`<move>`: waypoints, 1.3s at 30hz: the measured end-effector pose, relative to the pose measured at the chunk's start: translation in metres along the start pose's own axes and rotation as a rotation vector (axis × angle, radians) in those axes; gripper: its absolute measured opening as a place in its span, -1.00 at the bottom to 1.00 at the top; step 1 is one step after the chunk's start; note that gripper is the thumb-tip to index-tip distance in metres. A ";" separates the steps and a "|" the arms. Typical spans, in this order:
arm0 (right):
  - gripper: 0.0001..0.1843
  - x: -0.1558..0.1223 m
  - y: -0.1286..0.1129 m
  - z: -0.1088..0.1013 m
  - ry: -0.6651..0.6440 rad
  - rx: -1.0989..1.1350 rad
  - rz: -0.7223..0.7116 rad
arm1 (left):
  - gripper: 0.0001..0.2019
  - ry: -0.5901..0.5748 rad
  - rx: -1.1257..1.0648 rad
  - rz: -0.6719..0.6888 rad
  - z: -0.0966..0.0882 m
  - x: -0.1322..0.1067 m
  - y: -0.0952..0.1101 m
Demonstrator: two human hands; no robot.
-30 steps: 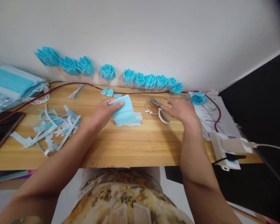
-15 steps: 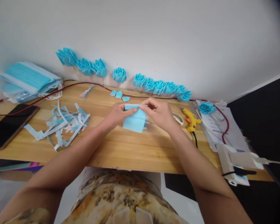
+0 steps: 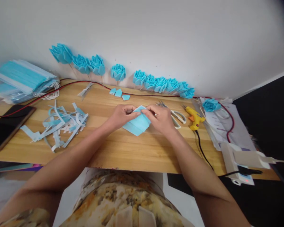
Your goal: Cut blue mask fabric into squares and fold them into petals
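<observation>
Between my two hands is a piece of light blue mask fabric (image 3: 137,125), its top coming to a point and its lower edge hanging just over the table. My left hand (image 3: 122,116) pinches its upper left side, thumb on the front. On the upper right side, my right hand (image 3: 161,118) grips it the same way, with the fingers behind and partly hidden. White-handled scissors (image 3: 179,117) lie just right of my right hand. Three small cut blue petals (image 3: 118,92) rest on the table beyond my hands.
Blue fabric roses (image 3: 161,84) on stems line the wall. Cut strips (image 3: 59,124), a phone (image 3: 9,124) and stacked face masks (image 3: 23,78) occupy the left. A yellow glue gun (image 3: 194,118), papers (image 3: 236,123) and a power strip (image 3: 229,160) sit right. A red-black cable (image 3: 90,81) crosses the back.
The fabric has gone from a straight top edge to a pointed top, its sides now slanting. My right hand has shifted slightly, and more of the scissors shows.
</observation>
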State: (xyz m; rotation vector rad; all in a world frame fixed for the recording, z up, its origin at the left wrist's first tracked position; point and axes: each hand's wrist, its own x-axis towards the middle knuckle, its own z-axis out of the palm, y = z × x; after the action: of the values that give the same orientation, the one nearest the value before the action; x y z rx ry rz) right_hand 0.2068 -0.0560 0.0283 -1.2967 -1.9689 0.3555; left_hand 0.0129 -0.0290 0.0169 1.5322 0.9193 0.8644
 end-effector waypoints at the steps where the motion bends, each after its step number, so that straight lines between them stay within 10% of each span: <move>1: -0.64 0.000 0.001 0.000 0.045 0.018 0.008 | -0.73 -0.013 0.004 -0.010 0.000 0.000 -0.001; 8: -0.66 0.006 0.016 -0.008 0.331 0.161 0.123 | -0.70 0.120 -0.105 -0.059 -0.006 0.006 -0.002; 16: -0.77 0.008 0.031 0.003 0.300 0.368 0.194 | -0.73 0.338 -0.266 -0.013 -0.011 0.013 -0.013; 39: -0.59 0.011 0.037 0.019 0.322 0.517 0.322 | -0.77 0.243 -0.694 -0.058 -0.012 0.015 -0.014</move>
State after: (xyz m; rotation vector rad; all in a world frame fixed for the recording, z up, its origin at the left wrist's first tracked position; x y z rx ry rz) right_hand 0.2158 -0.0269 -0.0013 -1.2298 -1.2857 0.7105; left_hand 0.0069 -0.0091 0.0051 0.8113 0.7176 1.1901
